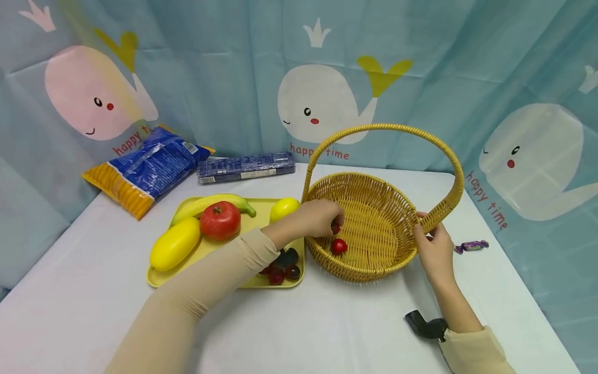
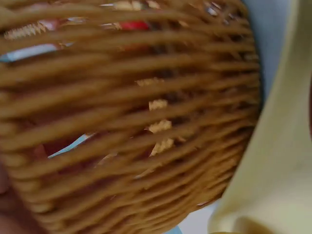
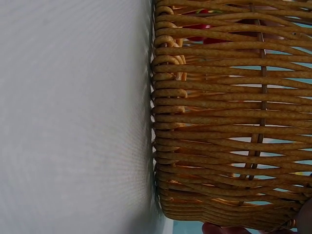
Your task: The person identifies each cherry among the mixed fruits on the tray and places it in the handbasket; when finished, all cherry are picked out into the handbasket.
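Head view: well to the left of the round golden wicker basket with a tall arched handle, a blue and orange-yellow plastic snack bag lies back by the teal whale-print curtain. Just left of the basket sits a pale yellow rectangular tray, bearing a plump yellow oval fruit, a yellow banana with a green tip, a round red apple and, nearest the basket, a bright yellow lemon and a cluster of dark red round fruits, partly covered by my arm. A long blue wrapped packet lies behind the tray, left of the basket's handle.

My left hand reaches over the basket's left rim, fingers curled downward and pinching a dark red cherry; a shiny bright red cherry lies in the basket, just nearer me. My right hand grips the basket's right rim at the handle's foot, thumb inside, fingers around the outside. Beyond it, right of the basket, lies a purple twist-wrapped candy. Woven basket wall fills most of both wrist views.
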The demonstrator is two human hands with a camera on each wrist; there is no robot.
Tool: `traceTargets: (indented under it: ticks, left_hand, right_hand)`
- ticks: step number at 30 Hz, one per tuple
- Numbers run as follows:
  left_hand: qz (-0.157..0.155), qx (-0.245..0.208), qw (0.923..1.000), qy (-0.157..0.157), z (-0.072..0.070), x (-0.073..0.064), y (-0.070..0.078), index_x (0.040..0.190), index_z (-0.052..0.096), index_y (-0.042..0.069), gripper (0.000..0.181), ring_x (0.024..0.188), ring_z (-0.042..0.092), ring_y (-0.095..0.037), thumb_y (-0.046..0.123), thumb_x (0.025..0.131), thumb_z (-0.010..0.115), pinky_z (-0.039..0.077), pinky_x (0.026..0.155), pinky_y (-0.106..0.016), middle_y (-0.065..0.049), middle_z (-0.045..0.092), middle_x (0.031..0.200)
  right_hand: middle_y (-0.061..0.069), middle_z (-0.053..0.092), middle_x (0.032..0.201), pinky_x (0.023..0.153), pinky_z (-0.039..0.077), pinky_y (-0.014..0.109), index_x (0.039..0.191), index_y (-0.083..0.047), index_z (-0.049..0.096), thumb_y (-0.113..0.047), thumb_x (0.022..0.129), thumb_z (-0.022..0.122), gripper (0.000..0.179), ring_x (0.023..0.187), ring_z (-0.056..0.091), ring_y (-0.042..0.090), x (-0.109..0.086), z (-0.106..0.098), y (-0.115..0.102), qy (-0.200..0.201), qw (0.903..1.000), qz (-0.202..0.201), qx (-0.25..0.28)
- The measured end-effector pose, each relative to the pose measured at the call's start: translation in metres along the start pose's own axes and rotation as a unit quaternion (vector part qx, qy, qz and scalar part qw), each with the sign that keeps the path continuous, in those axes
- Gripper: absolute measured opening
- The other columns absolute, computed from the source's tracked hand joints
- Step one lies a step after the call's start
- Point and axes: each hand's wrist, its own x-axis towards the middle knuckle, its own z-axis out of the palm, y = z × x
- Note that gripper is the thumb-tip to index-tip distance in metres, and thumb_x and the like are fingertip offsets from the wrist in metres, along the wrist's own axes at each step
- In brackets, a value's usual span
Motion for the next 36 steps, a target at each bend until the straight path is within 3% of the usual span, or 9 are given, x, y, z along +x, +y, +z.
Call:
traceTargets:
  ticks: [6,10,17,21,25,30,36]
  left_hand:
    - [-0.031,0.017,0.9985,-0.042,0.01,0.003,-0.003,0.087,0.065,0.019,0.017,0.076,0.055,-0.011,0.007,0.076,0.068,0.046,0.062,-0.028,0.008,0.059,0.082]
    - [-0.04,0.031,0.9962,-0.07,0.012,0.001,0.0,0.093,0.066,0.02,0.023,0.08,0.055,-0.012,0.012,0.073,0.074,0.046,0.062,-0.028,0.008,0.061,0.09]
    - [-0.022,0.025,0.998,-0.053,0.001,-0.013,0.003,0.115,0.063,0.02,0.037,0.092,0.055,-0.012,0.02,0.079,0.071,0.047,0.072,-0.031,0.005,0.062,0.106]
    - [0.03,-0.009,0.9993,-0.021,-0.011,-0.029,0.001,0.117,0.062,0.018,0.035,0.102,0.055,-0.013,0.021,0.083,0.068,0.046,0.083,-0.029,0.003,0.061,0.111]
    - [0.074,-0.067,0.995,0.01,-0.023,-0.052,-0.004,0.116,0.061,0.016,0.032,0.103,0.056,-0.014,0.017,0.084,0.067,0.045,0.086,-0.025,0.002,0.06,0.115]
    - [0.071,-0.1,0.9906,0.062,-0.03,-0.084,-0.021,0.114,0.063,0.016,0.029,0.098,0.056,-0.012,0.015,0.084,0.067,0.045,0.086,-0.025,0.005,0.06,0.112]
    - [0.023,-0.151,0.9847,0.085,-0.018,-0.122,-0.052,0.109,0.063,0.013,0.026,0.103,0.055,-0.015,0.013,0.084,0.067,0.045,0.09,-0.033,0.001,0.061,0.108]
  right_hand:
    - [0.017,0.056,0.118,0.061,0.044,0.009,0.13,-0.01,0.049,-0.025,0.095,0.044,0.038,0.079,0.054,0.006,-0.004,0.003,0.0,-0.001,1.0,0.009,-0.002]
    - [0.017,0.056,0.118,0.061,0.044,0.009,0.129,-0.01,0.049,-0.025,0.095,0.045,0.038,0.079,0.053,0.004,-0.005,0.005,0.0,-0.003,0.9999,0.011,0.002]
    - [0.016,0.056,0.118,0.061,0.044,0.009,0.129,-0.011,0.05,-0.025,0.095,0.045,0.037,0.078,0.053,0.0,-0.005,0.006,0.0,-0.002,0.9999,0.013,0.01]
    - [0.016,0.056,0.117,0.059,0.044,0.01,0.129,-0.011,0.05,-0.025,0.095,0.045,0.038,0.077,0.053,0.0,-0.003,0.004,-0.001,-0.002,0.9999,0.012,0.008]
    - [0.017,0.055,0.121,0.061,0.044,0.008,0.131,-0.011,0.049,-0.025,0.095,0.044,0.039,0.082,0.054,0.005,0.0,0.002,-0.003,-0.006,0.9999,0.011,0.007]
    - [0.017,0.054,0.121,0.061,0.044,0.008,0.132,-0.01,0.047,-0.026,0.095,0.043,0.04,0.083,0.053,0.003,0.003,-0.001,-0.005,-0.007,1.0,0.006,0.003]
    - [0.015,0.052,0.121,0.062,0.043,0.008,0.133,-0.009,0.046,-0.027,0.095,0.042,0.041,0.083,0.05,-0.001,0.001,-0.003,-0.002,-0.014,0.9998,0.015,0.005]
